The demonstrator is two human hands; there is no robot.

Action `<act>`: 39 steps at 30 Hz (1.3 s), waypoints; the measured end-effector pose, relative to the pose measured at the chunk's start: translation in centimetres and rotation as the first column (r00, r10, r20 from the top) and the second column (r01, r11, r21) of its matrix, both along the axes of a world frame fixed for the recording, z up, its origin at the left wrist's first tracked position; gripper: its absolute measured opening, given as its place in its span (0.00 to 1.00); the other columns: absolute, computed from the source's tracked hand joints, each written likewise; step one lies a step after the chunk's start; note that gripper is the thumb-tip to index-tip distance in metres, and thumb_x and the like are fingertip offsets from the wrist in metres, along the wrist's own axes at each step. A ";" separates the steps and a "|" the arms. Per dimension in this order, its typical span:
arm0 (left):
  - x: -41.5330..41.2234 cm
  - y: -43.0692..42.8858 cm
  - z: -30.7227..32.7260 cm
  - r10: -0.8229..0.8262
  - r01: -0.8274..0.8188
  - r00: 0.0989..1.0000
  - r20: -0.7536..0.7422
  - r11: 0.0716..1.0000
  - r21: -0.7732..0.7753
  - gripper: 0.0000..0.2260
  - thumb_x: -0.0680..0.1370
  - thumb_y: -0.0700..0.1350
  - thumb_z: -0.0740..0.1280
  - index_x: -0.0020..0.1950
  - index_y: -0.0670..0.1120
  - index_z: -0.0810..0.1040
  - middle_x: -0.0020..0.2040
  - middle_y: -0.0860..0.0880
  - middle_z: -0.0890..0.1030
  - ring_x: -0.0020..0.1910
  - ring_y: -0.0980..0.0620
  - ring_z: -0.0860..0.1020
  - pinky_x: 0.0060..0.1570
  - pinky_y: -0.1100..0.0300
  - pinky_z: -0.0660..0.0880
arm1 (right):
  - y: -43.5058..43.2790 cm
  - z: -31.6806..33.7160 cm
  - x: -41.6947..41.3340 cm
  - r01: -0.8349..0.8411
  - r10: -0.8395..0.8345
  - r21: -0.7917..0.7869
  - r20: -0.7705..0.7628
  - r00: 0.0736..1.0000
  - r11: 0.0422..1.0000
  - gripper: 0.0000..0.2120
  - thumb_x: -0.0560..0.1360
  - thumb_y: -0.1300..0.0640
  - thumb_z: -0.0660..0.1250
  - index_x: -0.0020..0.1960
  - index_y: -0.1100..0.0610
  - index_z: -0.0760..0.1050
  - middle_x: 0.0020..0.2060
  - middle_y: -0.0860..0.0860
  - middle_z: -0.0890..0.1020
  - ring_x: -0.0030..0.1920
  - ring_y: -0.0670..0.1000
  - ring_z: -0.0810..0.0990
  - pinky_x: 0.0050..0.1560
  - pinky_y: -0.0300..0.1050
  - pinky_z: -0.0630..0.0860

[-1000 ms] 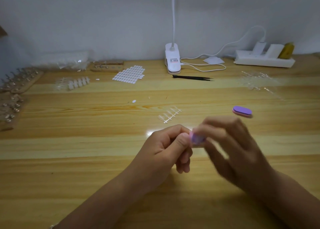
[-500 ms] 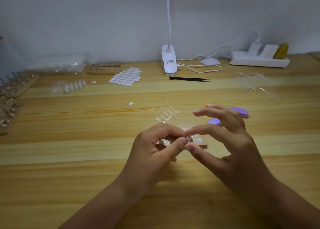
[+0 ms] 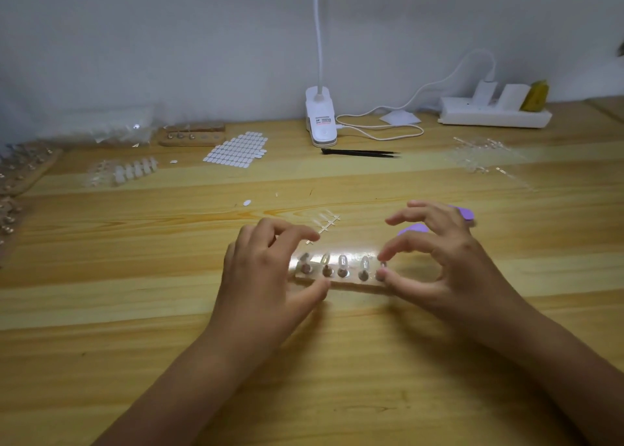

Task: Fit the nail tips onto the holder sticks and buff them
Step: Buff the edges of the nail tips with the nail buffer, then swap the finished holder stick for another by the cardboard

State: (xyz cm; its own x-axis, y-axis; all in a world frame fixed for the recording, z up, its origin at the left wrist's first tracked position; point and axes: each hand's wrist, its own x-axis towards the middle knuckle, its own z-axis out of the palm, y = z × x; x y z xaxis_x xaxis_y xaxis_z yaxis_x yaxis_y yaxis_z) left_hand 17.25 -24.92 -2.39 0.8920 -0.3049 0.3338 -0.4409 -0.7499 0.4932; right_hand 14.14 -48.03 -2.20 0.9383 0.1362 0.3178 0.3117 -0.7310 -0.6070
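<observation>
- I see a wooden holder block (image 3: 341, 285) lying flat on the tabletop (image 3: 337, 378) between the two hands, its long side running across my view.
- Five holder sticks (image 3: 342, 268) stand in a row in it. They are capped with clear, glossy nail tips (image 3: 364, 262). Lamp glare washes over them, so I cannot judge their finish.
- The right hand (image 3: 449, 266) pinches the holder stick (image 3: 381, 273) nearest to it, thumb in front and forefinger behind. Its other fingers are spread and lifted.
- The left hand (image 3: 266, 277) is relaxed. Its thumb lies straight against the block's near edge, and its fingers arch over that end without gripping anything.
- A purple buffing block (image 3: 410, 231) lies just beyond the right forefinger. A second buffing block (image 3: 467, 213) is partly hidden behind that hand's fingers.
- A clear sprue of tips (image 3: 324, 224) lies just beyond the left hand's fingertips.
- The tabletop is pale, striped wood set against a plain grey wall (image 3: 169, 40).
- Well beyond both hands I make out black tweezers (image 3: 359, 153), a white clip lamp (image 3: 320, 121) and a sheet of white adhesive tabs (image 3: 238, 150). A power strip (image 3: 494, 116) sits far beyond the right hand.
- Far beyond the left hand, another wooden block (image 3: 192, 136) holds a few sticks. A clear plastic bag (image 3: 111, 125) lies beside it, and I cannot tell what is in it.
</observation>
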 end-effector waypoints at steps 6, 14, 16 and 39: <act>1.0 0.2 -0.9 0.006 0.002 0.994 -0.111 0.998 0.068 0.14 0.70 0.61 0.67 0.53 0.59 0.77 0.50 0.61 0.75 0.53 0.57 0.68 0.50 0.62 0.58 | -0.3 -0.1 -0.2 -0.025 0.025 -0.012 -0.001 1.000 1.000 0.07 0.70 0.55 0.78 0.46 0.50 0.83 0.60 0.45 0.77 0.72 0.46 0.65 0.67 0.26 0.55; 1.8 0.3 -0.8 -0.150 0.150 0.987 -0.047 0.989 -0.017 0.15 0.67 0.65 0.64 0.45 0.58 0.80 0.45 0.63 0.78 0.48 0.61 0.72 0.49 0.57 0.68 | -1.2 0.1 0.1 -0.094 0.063 -0.274 -0.119 0.991 0.957 0.11 0.72 0.42 0.73 0.50 0.45 0.80 0.44 0.37 0.74 0.53 0.42 0.69 0.58 0.40 0.63; 2.3 -0.4 -0.7 -0.169 0.170 0.986 0.012 0.984 -0.046 0.17 0.67 0.67 0.64 0.45 0.57 0.82 0.44 0.63 0.79 0.45 0.61 0.72 0.46 0.55 0.70 | -1.7 0.4 0.1 -0.096 0.064 -0.246 -0.136 0.989 0.965 0.09 0.72 0.43 0.72 0.50 0.46 0.79 0.43 0.38 0.75 0.51 0.39 0.68 0.59 0.38 0.63; 8.4 -34.8 -0.6 -0.689 0.595 0.711 0.139 0.695 0.403 0.19 0.46 0.62 0.74 0.31 0.54 0.83 0.32 0.58 0.79 0.31 0.58 0.79 0.34 0.71 0.74 | -38.0 0.4 16.1 0.975 -0.985 -0.206 -0.162 0.055 0.089 0.17 0.80 0.49 0.66 0.61 0.61 0.76 0.60 0.60 0.80 0.59 0.61 0.80 0.49 0.48 0.72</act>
